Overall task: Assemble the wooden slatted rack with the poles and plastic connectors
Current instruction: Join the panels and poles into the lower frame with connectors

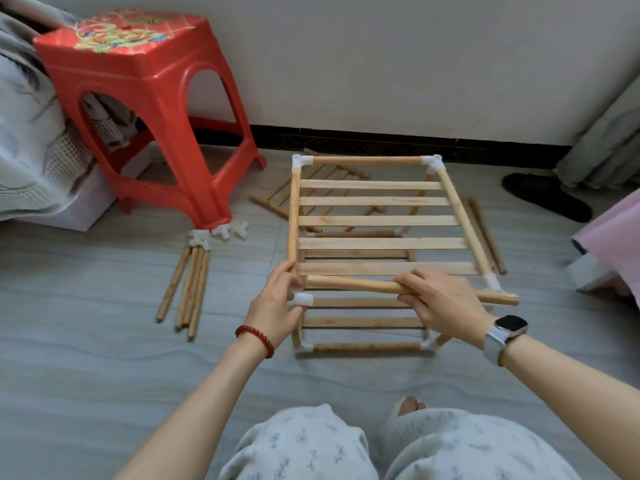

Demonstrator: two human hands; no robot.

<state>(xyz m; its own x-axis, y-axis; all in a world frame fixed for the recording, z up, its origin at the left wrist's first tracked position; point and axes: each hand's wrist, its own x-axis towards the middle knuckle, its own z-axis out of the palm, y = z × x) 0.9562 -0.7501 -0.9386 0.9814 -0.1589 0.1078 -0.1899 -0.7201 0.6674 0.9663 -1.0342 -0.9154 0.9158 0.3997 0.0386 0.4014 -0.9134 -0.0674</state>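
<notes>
One pole [363, 285] is what matters: the right hand [446, 301] has its grip curled round the middle, long axis running left-right across the rack's [375, 221] near edge. Its left tip sits just above and right of the connector [303, 299] pinched in the left hand [277, 306], so I'd guess it slides leftward in. No containers holding parts; spare poles [187, 289] lie on the floor [104, 341].

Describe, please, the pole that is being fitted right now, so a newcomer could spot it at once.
Find the wooden rack standing on the floor. Across its near top edge lies one pole, gripped by the right hand. Unlike the loose poles by the red stool, it is held.
</notes>
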